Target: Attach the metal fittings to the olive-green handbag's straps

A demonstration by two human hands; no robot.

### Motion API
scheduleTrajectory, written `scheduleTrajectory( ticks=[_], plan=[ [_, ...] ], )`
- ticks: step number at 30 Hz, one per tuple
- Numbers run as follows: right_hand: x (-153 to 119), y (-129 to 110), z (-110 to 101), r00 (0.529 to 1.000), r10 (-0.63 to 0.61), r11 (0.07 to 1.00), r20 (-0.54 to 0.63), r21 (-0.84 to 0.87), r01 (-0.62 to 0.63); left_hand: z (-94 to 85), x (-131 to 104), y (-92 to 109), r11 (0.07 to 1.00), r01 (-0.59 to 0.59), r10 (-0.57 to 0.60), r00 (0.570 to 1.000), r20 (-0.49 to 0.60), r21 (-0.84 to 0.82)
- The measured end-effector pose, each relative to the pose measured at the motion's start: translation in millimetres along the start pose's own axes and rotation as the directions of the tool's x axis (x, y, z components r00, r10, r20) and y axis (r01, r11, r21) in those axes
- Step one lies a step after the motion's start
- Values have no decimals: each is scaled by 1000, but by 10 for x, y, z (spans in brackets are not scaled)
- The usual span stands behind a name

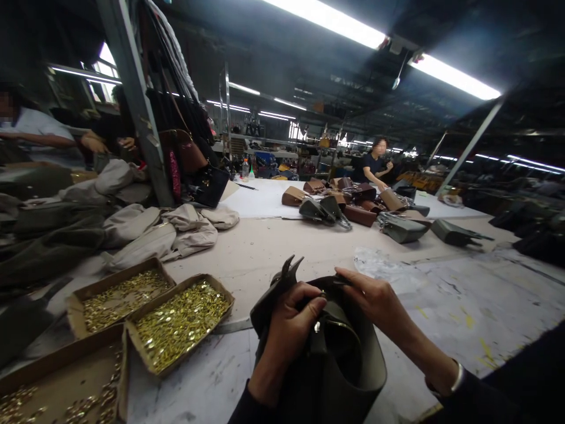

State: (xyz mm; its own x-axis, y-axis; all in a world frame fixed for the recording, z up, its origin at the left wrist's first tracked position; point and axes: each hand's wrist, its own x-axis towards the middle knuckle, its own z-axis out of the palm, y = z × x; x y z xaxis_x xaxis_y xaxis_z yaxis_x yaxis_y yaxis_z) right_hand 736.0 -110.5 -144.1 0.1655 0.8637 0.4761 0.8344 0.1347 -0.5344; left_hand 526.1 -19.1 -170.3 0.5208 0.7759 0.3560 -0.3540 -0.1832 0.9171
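A dark olive bag point(326, 377) stands at the table's front edge with its mouth open and a brass zipper showing inside. My left hand point(293, 321) is closed on the bag near its upper rim, thumb and forefinger pinched together by a small metal piece. On the far side of the opening, my right hand point(368, 294) holds the rim between thumb and fingers, and a bracelet circles that wrist. A strap end sticks up behind my left hand. Left of the bag, a cardboard tray point(132, 330) holds many small gold-coloured metal parts.
Two more trays, one behind point(75, 312) and one at front left point(123, 377), hold metal parts. Beige cloth bags point(145, 235) lie at the left. Brown and green bags point(362, 215) are piled farther back. A person point(374, 162) stands beyond them; others sit at far left beyond a metal post point(136, 100).
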Motion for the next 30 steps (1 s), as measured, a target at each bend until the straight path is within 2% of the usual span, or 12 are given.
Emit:
scheduleTrajectory(
  ticks=[2,4,7,10,12,15,23,30],
  plan=[
    [38,28,52,988,154,962,-16,232,-146,17,-17,36,999,34,-34,999,17,4],
    [77,64,139,961,275,871,3,423,-250,36,-33,57,998,65,-65,997,46,-8],
    [125,114,299,936,350,758,39,575,-307,56,-26,11,992,126,-125,991,52,-15],
    [167,133,433,912,399,635,94,690,-348,69,28,-119,968,246,-247,969,5,46],
    [190,129,485,906,403,561,131,747,-357,83,73,-204,947,307,-306,952,-32,95],
    [209,127,515,909,385,477,161,808,-346,120,114,-277,938,327,-322,945,-60,117],
    [173,258,649,891,382,258,245,897,-358,222,117,-355,913,407,-404,899,-169,-17],
    [138,308,748,894,375,177,243,928,-327,293,127,-316,891,448,-451,859,-242,-70]
  ],
)
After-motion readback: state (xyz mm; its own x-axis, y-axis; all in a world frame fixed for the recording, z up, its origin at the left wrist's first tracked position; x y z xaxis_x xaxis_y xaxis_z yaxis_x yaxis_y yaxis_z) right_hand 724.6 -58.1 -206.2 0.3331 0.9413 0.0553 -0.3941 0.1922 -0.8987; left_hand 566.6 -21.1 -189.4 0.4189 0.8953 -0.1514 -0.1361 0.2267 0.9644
